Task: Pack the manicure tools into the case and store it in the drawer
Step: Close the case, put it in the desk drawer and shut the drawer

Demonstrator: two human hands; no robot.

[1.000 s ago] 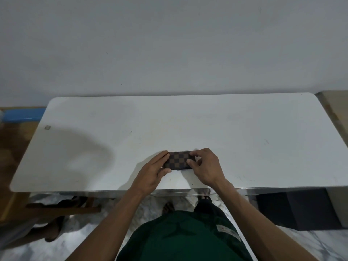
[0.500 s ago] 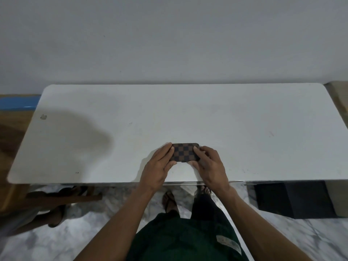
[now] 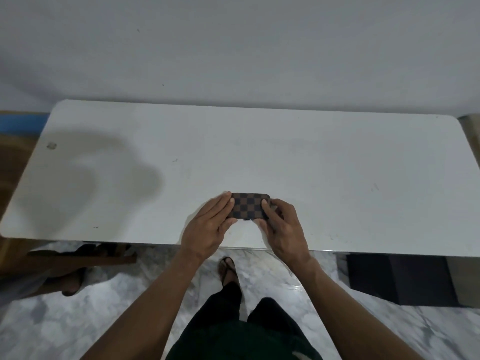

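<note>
A small brown checkered manicure case [image 3: 248, 206] lies closed on the white table [image 3: 324, 183], near its front edge. My left hand [image 3: 210, 226] grips the case's left end, fingers on top and thumb at its near edge. My right hand [image 3: 283, 226] holds the right end the same way. No loose manicure tools show on the table. No drawer is in sight.
A plain wall rises behind the table. Below the front edge lies a marble floor with my sandalled foot [image 3: 228, 268]. A dark box [image 3: 397, 279] stands under the table's right side. Wooden furniture [image 3: 78, 258] and another person's foot [image 3: 71, 281] are at the lower left.
Both hands stay on the case. The camera has tilted down and back, so the table sits higher in view and more floor shows.
</note>
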